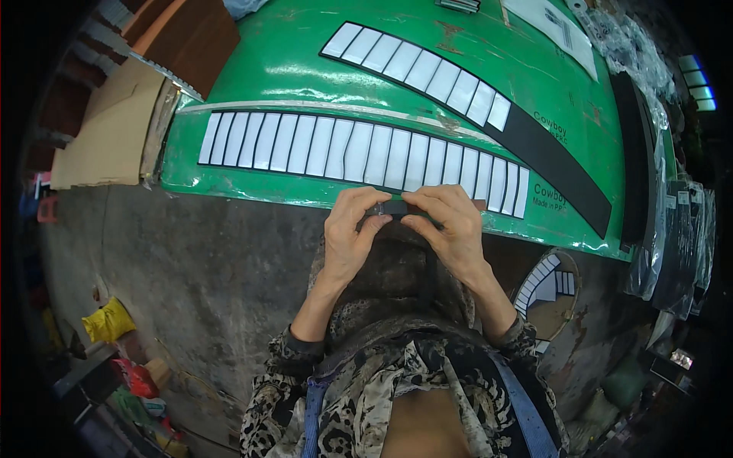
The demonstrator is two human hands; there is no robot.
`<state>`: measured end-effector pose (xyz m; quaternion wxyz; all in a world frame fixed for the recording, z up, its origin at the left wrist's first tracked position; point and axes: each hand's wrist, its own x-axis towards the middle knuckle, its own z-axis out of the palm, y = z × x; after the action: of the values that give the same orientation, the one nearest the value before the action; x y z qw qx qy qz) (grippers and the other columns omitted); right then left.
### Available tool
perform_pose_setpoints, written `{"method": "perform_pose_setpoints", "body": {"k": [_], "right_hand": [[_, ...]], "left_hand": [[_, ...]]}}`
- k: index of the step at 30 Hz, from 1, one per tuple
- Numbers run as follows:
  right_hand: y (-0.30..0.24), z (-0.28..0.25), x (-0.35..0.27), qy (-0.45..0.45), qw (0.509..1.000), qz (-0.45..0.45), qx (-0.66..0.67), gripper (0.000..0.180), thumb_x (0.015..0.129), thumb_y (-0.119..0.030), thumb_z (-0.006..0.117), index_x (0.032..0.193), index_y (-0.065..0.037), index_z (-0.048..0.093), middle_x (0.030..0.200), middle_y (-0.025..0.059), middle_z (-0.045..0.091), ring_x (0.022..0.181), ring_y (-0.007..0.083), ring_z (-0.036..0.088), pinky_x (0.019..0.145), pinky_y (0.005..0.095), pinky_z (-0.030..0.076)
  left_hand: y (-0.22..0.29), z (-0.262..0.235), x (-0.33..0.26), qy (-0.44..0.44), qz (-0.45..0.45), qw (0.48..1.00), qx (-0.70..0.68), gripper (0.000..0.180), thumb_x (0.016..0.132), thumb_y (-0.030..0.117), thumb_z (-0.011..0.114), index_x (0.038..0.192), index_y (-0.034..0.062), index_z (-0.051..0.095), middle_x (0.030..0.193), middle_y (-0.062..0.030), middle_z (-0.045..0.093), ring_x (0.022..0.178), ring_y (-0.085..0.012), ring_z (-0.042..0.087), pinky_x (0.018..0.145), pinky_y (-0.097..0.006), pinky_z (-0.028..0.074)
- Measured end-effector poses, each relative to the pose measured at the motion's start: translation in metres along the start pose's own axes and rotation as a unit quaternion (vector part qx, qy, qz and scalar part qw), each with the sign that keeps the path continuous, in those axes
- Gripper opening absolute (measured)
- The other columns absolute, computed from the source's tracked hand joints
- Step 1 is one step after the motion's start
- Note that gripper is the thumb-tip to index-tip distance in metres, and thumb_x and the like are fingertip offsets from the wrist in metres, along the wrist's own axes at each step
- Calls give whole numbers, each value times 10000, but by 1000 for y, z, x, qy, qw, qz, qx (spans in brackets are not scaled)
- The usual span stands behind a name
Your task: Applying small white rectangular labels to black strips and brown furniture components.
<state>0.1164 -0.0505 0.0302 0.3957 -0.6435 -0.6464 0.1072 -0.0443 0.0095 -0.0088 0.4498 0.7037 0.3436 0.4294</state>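
My left hand (353, 229) and my right hand (452, 229) meet just off the near edge of the green table. Between their fingertips they pinch a small dark grey or black piece (394, 208), its ends hidden by the fingers. Just beyond it on the table lies a long, slightly curved black strip (366, 149) bearing a row of white rectangles. Farther back, a second black strip (557, 168) slants down to the right; white rectangles cover its upper left part, and the rest is plain black.
The green-covered table (282, 76) carries cardboard (107, 126) and brown blocks (187, 46) at its left. Black strips (637, 153) and clear plastic wrap (637, 46) line the right edge. Below sits a round container (565, 317) with white-and-black pieces. A yellow bag (109, 320) lies on the floor.
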Motion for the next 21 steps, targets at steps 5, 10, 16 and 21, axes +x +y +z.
{"method": "perform_pose_setpoints", "body": {"k": [5, 10, 16, 21], "right_hand": [[5, 6, -1, 13, 1000, -16, 10, 272, 643, -108, 776, 907, -87, 710, 873, 21, 664, 794, 203, 569, 684, 314, 470], [5, 4, 0, 6, 999, -34, 24, 254, 648, -86, 763, 896, -76, 706, 876, 25, 665, 765, 206, 564, 667, 311, 465], [6, 6, 1, 4, 998, -42, 47, 275, 653, -66, 755, 920, -60, 692, 877, 40, 664, 750, 216, 564, 654, 318, 466], [-3, 8, -4, 51, 996, -68, -8, 355, 621, -37, 745, 970, -57, 682, 940, 60, 649, 789, 240, 565, 669, 332, 475]], "left_hand": [[0, -2, -2, -10, -8, 1000, 1, 272, 733, 20, 712, 996, 17, 640, 961, -106, 613, 882, -248, 592, 753, -326, 483], [0, 0, -3, -8, -27, 1000, -11, 244, 747, 51, 710, 977, 13, 642, 950, -100, 607, 876, -244, 583, 750, -320, 474], [-1, 4, -5, -2, -26, 1000, -10, 218, 766, 80, 697, 963, 14, 629, 935, -96, 598, 885, -250, 565, 767, -331, 461], [-5, 5, -6, 4, 15, 1000, 10, 246, 754, 49, 695, 984, 25, 609, 947, -98, 591, 897, -268, 560, 769, -343, 459]]}}
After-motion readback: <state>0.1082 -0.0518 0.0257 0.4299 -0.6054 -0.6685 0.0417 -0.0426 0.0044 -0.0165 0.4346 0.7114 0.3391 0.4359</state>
